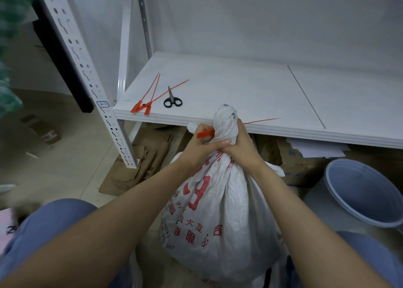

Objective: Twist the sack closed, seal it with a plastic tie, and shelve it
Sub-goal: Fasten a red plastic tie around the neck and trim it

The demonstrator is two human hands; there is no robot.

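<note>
Sack [220, 211]: on the floor below the shelf [239, 91], neck twisted tight. Left hand [199, 144] and right hand [239, 145] clamp together around that neck, holding the twist while the red plastic tie [206, 133] passes across. Spare ties [145, 104] and scissors [172, 101] lie on the shelf, kept within reach.

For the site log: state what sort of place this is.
Probably a storeroom or stock area. Slotted white metal shelving holds spare red plastic ties and scissors, flattened cardboard lies on the tiled floor, and a printed woven sack is being sealed.
</note>
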